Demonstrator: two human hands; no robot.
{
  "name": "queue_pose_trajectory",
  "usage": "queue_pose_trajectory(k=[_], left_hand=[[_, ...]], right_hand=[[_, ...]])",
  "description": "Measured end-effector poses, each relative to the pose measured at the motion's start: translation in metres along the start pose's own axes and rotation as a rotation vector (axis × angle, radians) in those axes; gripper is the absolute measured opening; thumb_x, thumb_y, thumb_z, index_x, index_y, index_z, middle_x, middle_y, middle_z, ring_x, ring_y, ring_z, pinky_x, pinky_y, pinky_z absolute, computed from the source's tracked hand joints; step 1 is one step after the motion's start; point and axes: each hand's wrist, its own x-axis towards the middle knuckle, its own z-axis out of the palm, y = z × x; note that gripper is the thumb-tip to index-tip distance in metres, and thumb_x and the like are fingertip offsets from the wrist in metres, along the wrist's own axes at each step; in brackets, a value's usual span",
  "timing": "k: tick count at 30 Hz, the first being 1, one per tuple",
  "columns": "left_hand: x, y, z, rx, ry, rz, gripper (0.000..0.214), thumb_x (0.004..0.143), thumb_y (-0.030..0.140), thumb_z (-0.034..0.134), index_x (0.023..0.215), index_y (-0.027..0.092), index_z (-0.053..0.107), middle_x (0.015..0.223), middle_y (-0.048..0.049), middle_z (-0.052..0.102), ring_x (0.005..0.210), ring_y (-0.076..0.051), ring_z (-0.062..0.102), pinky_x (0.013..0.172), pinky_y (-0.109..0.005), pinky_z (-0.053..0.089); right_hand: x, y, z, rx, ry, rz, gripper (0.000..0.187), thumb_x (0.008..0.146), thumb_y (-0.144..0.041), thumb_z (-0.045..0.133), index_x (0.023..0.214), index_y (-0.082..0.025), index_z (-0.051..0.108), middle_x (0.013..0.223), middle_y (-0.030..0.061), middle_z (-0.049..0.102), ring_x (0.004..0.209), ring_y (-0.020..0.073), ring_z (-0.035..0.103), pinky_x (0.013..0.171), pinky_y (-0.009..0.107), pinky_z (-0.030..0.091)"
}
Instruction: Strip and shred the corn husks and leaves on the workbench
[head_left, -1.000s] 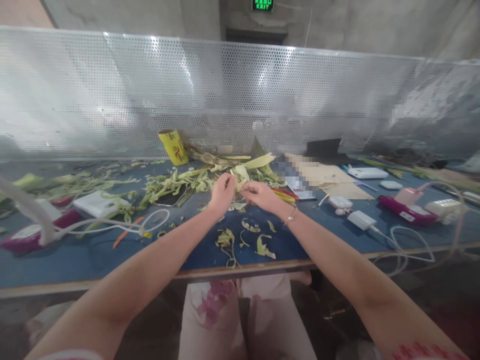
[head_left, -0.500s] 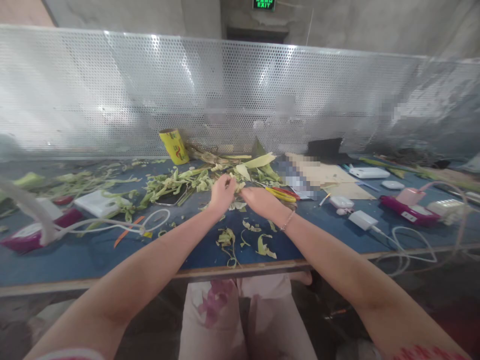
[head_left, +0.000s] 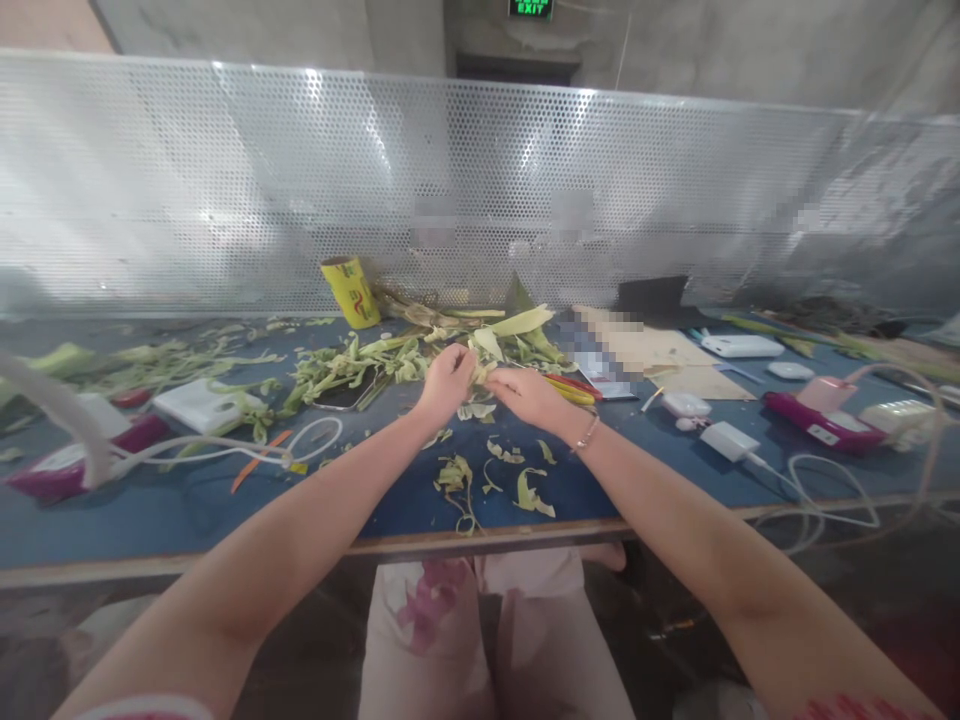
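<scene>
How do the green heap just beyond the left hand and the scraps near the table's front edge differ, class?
The green heap is large; the scraps are small.
The heap is tangled together; the scraps lie spread out.
The heap has thick stalks; the scraps look thin and curled.
Both are plant matter on the blue table.

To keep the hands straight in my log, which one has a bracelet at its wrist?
The right hand: a thin bracelet circles its wrist. The left hand, beside it at the pale plant piece, shows none.
</scene>
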Motion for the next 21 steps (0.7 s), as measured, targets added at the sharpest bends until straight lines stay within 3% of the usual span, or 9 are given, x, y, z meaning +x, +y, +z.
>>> queue_pose_trajectory(k=[3, 5, 8, 12, 16, 21], left_hand=[[0.001, -0.001, -0.001, -0.069, -0.014, -0.033, 0.024, 0.080, 0.037, 0.046, 0.064, 0.020, 0.040, 0.044, 0.0073, 0.035, 0.032, -0.007, 0.034, 0.035, -0.021, 0.027], [0.003, -0.002, -0.003, -0.100, -0.007, -0.050, 0.025, 0.079, 0.038, 0.047, 0.064, 0.020, 0.040, 0.044, 0.0076, 0.034, 0.032, -0.006, 0.032, 0.034, -0.020, 0.026], [0.005, -0.004, -0.005, -0.110, -0.055, -0.076, 0.027, 0.077, 0.039, 0.051, 0.061, 0.018, 0.043, 0.042, 0.0076, 0.034, 0.033, -0.005, 0.029, 0.034, -0.019, 0.023], [0.006, -0.008, -0.006, -0.057, -0.111, -0.068, 0.026, 0.072, 0.040, 0.057, 0.066, 0.015, 0.052, 0.046, 0.0061, 0.042, 0.036, -0.004, 0.033, 0.036, -0.018, 0.025], [0.005, -0.009, -0.004, -0.054, -0.135, -0.089, 0.030, 0.068, 0.043, 0.062, 0.065, 0.015, 0.053, 0.047, 0.0056, 0.044, 0.037, -0.004, 0.036, 0.038, -0.018, 0.028], [0.004, -0.006, -0.001, -0.205, -0.135, -0.122, 0.034, 0.067, 0.045, 0.063, 0.063, 0.015, 0.049, 0.047, 0.0062, 0.042, 0.038, -0.004, 0.037, 0.038, -0.017, 0.029]], right_hand=[[0.000, 0.001, -0.001, 0.039, 0.007, 0.054, 0.029, 0.086, -0.032, 0.043, 0.064, -0.017, 0.053, 0.058, -0.0011, 0.051, 0.055, 0.0107, 0.044, 0.057, 0.023, 0.031], [0.000, 0.005, -0.003, 0.043, 0.095, 0.118, 0.031, 0.083, -0.039, 0.048, 0.061, -0.017, 0.049, 0.056, -0.0017, 0.048, 0.053, 0.0106, 0.042, 0.056, 0.024, 0.032], [0.000, 0.012, -0.005, 0.074, 0.206, 0.137, 0.025, 0.076, -0.042, 0.058, 0.077, -0.018, 0.051, 0.072, 0.0010, 0.053, 0.062, 0.0125, 0.048, 0.059, 0.025, 0.038], [-0.001, 0.014, -0.002, 0.038, 0.093, 0.003, 0.025, 0.077, -0.036, 0.060, 0.089, -0.017, 0.049, 0.091, 0.0054, 0.052, 0.076, 0.0143, 0.053, 0.069, 0.028, 0.043], [0.000, 0.007, 0.003, -0.090, 0.054, -0.075, 0.017, 0.082, -0.031, 0.056, 0.078, -0.017, 0.048, 0.080, 0.0023, 0.051, 0.075, 0.0145, 0.050, 0.071, 0.028, 0.041], [0.001, 0.005, 0.004, -0.131, 0.067, -0.079, 0.012, 0.082, -0.022, 0.056, 0.073, -0.017, 0.050, 0.075, 0.0013, 0.051, 0.072, 0.0134, 0.049, 0.070, 0.026, 0.039]])
